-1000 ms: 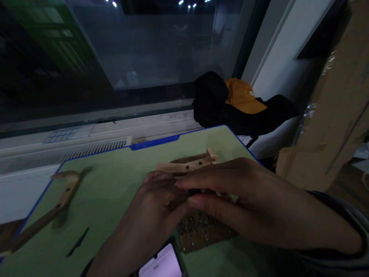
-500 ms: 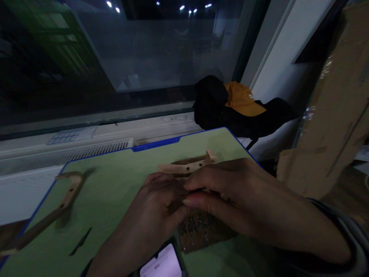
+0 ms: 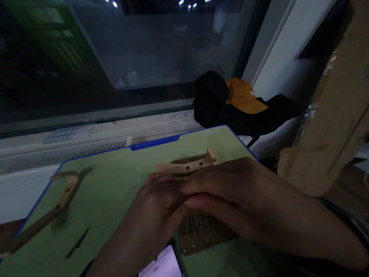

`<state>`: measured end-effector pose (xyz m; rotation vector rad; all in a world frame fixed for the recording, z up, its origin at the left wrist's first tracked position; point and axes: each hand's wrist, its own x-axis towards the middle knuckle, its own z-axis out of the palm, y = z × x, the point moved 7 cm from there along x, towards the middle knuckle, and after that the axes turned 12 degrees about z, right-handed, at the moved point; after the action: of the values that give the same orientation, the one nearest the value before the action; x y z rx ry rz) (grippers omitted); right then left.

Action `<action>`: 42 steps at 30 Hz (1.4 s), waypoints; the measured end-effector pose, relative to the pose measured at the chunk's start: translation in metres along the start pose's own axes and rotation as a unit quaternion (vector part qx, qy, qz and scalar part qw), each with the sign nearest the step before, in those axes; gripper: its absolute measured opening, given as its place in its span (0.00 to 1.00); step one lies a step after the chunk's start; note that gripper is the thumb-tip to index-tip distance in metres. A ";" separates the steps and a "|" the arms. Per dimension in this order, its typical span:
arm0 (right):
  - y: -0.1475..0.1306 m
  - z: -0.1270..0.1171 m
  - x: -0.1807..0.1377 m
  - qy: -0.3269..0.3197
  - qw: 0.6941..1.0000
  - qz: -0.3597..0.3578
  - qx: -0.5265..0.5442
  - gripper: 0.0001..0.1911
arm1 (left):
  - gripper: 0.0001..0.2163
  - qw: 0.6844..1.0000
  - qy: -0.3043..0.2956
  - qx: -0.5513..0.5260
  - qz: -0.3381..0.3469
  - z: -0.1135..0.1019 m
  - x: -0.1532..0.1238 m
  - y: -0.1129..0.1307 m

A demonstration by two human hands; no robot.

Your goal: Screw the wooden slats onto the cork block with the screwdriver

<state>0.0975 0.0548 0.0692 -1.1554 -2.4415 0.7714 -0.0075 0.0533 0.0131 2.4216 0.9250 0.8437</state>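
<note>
My left hand [image 3: 152, 209] and my right hand [image 3: 230, 192] meet over the middle of a green mat [image 3: 115, 181]. Both have their fingers curled and pressed together around something small that stays hidden between them. Just beyond the fingertips lies a pale wooden piece with holes [image 3: 187, 165]. Under my right hand rests a brown wooden board with dark markings [image 3: 201, 231]. A long wooden piece with a hooked end [image 3: 54, 207] lies at the left of the mat.
A lit phone screen [image 3: 161, 265] shows at the bottom edge below my left wrist. A small dark sliver [image 3: 76, 243] lies on the mat's left. A black bag with an orange cap [image 3: 242, 96] sits on the sill. Cardboard [image 3: 331, 115] leans at right.
My hands stay pressed together with only slight shifts of the fingers. The view has wobbled a little; nothing on the mat has moved.
</note>
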 end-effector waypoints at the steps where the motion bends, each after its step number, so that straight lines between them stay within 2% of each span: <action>1: 0.000 0.000 0.000 0.003 1.000 0.005 -0.012 0.09 | 0.08 1.000 -0.011 -0.008 -0.002 0.002 0.000 -0.001; 6: -0.003 0.001 0.001 0.014 0.997 0.012 -0.073 0.10 | 0.08 0.999 -0.034 -0.032 -0.009 0.005 -0.001 -0.001; 11: -0.001 0.001 0.000 0.039 0.994 0.018 -0.099 0.10 | 0.05 1.000 0.000 0.008 -0.024 -0.002 -0.001 0.000; 14: 0.000 0.000 0.000 0.039 0.996 0.015 -0.080 0.11 | 0.02 0.999 0.015 0.028 -0.029 -0.004 -0.001 0.000; 17: -0.001 0.000 -0.001 0.005 0.999 -0.005 -0.031 0.10 | 0.05 0.999 0.008 0.040 -0.020 -0.004 0.000 0.000; 20: -0.002 -0.002 -0.002 -0.026 0.999 -0.027 0.019 0.11 | 0.06 1.000 -0.001 0.022 -0.011 -0.004 0.002 0.001; 22: 0.000 -0.002 -0.002 -0.030 0.999 -0.016 0.019 0.11 | 0.07 1.000 -0.010 -0.002 -0.010 -0.002 0.002 0.000; 28: 0.003 -0.001 0.000 0.024 0.998 0.019 -0.052 0.09 | 0.11 0.998 -0.036 -0.053 -0.004 0.005 0.000 -0.004; 35: 0.002 0.001 0.000 0.033 0.996 0.016 -0.084 0.11 | 0.04 0.999 -0.004 -0.006 -0.032 -0.002 0.001 -0.003; 38: 0.000 0.000 -0.001 0.026 0.998 0.012 -0.060 0.12 | 0.05 1.000 -0.004 0.009 -0.027 -0.002 0.000 -0.001; 42: -0.004 0.000 -0.003 -0.016 0.999 -0.015 0.023 0.16 | 0.06 1.000 -0.011 0.003 0.004 -0.001 0.002 0.003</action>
<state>0.0967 0.0504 0.0710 -1.0939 -2.4480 0.8401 -0.0062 0.0528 0.0164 2.4370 0.9122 0.8151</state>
